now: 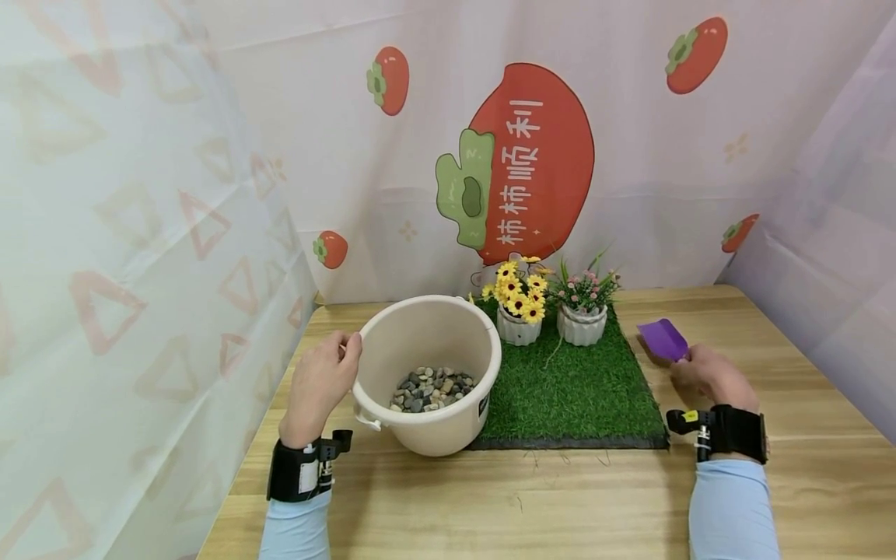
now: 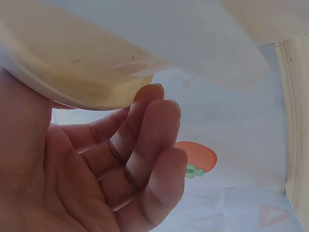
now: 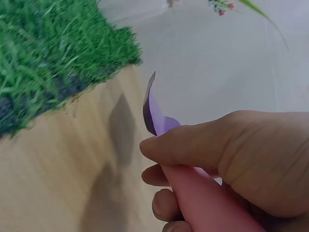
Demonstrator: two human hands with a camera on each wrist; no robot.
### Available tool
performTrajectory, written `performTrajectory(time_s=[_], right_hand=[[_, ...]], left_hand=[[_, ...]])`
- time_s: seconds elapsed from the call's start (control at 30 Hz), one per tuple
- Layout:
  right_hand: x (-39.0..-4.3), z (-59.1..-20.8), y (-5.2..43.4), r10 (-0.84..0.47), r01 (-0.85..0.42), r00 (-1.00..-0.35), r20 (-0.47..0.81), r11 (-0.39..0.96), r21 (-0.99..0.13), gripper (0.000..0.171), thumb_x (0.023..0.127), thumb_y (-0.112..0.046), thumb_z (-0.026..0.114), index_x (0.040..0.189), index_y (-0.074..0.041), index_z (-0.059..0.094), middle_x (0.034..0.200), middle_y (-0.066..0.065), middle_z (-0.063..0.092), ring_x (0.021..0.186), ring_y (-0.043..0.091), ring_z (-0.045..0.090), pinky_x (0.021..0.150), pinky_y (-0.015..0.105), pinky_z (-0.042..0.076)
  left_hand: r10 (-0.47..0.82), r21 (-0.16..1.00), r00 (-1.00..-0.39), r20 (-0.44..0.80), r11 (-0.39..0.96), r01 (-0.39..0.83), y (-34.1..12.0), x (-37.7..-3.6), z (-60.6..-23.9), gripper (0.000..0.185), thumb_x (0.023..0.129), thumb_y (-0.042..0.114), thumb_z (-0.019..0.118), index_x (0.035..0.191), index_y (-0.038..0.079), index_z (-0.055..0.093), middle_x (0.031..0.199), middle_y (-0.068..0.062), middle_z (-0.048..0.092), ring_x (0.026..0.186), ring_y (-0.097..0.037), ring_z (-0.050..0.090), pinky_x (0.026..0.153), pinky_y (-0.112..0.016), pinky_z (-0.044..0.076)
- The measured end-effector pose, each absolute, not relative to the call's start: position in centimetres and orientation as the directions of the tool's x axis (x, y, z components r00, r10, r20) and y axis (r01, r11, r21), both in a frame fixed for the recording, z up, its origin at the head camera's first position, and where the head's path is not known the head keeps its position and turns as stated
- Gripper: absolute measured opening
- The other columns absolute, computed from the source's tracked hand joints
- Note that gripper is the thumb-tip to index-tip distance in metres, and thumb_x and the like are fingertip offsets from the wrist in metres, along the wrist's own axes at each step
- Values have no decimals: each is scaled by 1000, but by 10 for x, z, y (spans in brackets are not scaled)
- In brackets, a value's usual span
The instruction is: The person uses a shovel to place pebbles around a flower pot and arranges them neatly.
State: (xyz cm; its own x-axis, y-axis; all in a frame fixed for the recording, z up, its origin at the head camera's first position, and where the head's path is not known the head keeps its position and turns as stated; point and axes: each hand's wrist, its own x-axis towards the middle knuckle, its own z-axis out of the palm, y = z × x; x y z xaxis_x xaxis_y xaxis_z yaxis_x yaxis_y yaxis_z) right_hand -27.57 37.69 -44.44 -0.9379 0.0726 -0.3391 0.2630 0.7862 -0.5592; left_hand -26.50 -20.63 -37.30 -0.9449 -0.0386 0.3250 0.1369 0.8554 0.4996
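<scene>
My left hand point(image 1: 323, 385) grips the left rim of a cream plastic bucket point(image 1: 439, 439), which leans toward me. From the left wrist view, the curled fingers point(image 2: 159, 130) lie against the rim's underside. A heap of small mixed pebbles point(image 1: 432, 389) lies at the bottom of the bucket. On the right, my right hand point(image 1: 717, 377) holds a toy shovel point(image 1: 663, 340) with a purple blade, just above the table. Its pink handle point(image 3: 200, 200) passes through the curled fingers, with the thumb pressed along it near the blade.
A square of artificial grass point(image 1: 574, 397) lies between the bucket and the shovel. At its back edge stand two white pots, one with yellow flowers point(image 1: 519, 299), one with pink flowers point(image 1: 584, 299). Printed cloth point(image 1: 280, 93) hangs behind and beside the wooden table point(image 1: 532, 513).
</scene>
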Motion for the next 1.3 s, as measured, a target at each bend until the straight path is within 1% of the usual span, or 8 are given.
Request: performTrajectory(time_s=[0.1, 0.2, 0.37, 0.5, 0.67, 0.93, 1.13, 1.3], right_hand=[[-275, -442, 375, 49, 257, -939, -341, 758, -599, 23, 93, -16, 48, 98, 7, 51, 72, 5, 50, 62, 18, 45, 57, 33, 41], [-273, -437, 373, 23, 240, -942, -335, 744, -623, 28, 97, -19, 47, 102, 9, 51, 74, 5, 51, 63, 18, 47, 58, 33, 42], [-269, -427, 369, -1, 225, -945, -327, 724, -652, 33, 100, -19, 43, 110, 11, 49, 77, 6, 51, 64, 18, 46, 58, 34, 42], [-267, -420, 365, -23, 214, -946, -324, 706, -675, 34, 102, -20, 41, 115, 12, 47, 78, 5, 48, 64, 17, 45, 58, 34, 42], [-266, -412, 361, -36, 202, -946, -321, 710, -675, 34, 103, -21, 42, 114, 10, 48, 78, 5, 49, 64, 17, 44, 58, 33, 42], [-259, -396, 357, -36, 188, -951, -306, 720, -668, 33, 104, -24, 41, 111, 7, 49, 80, 6, 49, 68, 18, 44, 61, 34, 42], [-256, -391, 355, -27, 168, -959, -282, 747, -643, 39, 104, -29, 41, 117, 7, 50, 82, 7, 51, 68, 19, 45, 60, 33, 41], [-255, -388, 353, -27, 148, -965, -261, 767, -624, 40, 104, -31, 43, 116, 7, 51, 81, 7, 52, 67, 19, 46, 59, 32, 41]], left_hand=[[-41, 504, -946, 323, 853, 135, -206, -265, -372, 45, 103, 41, 35, 106, 9, 67, 84, -8, 69, 74, -26, 66, 62, -36, 47], [-41, 506, -948, 317, 853, 132, -206, -265, -372, 45, 103, 41, 35, 106, 8, 67, 83, -8, 69, 72, -25, 65, 61, -35, 46], [-37, 505, -952, 305, 853, 129, -207, -265, -373, 46, 104, 41, 35, 107, 7, 66, 84, -10, 68, 71, -24, 64, 59, -33, 46], [-35, 505, -952, 305, 854, 130, -207, -264, -374, 46, 104, 40, 35, 109, 7, 67, 87, -11, 69, 74, -25, 65, 61, -34, 47], [-28, 499, -954, 298, 857, 130, -208, -264, -373, 47, 104, 40, 35, 111, 7, 68, 89, -11, 70, 76, -26, 66, 61, -34, 47], [-21, 497, -956, 291, 858, 132, -208, -266, -373, 46, 104, 39, 35, 112, 8, 69, 86, -10, 69, 72, -24, 63, 58, -32, 43], [-21, 499, -957, 288, 856, 132, -208, -265, -373, 47, 104, 39, 36, 114, 7, 69, 88, -12, 71, 72, -24, 64, 57, -31, 43], [-20, 497, -954, 299, 856, 138, -207, -266, -372, 46, 104, 38, 36, 110, 8, 69, 86, -11, 69, 71, -24, 63, 57, -31, 43]])
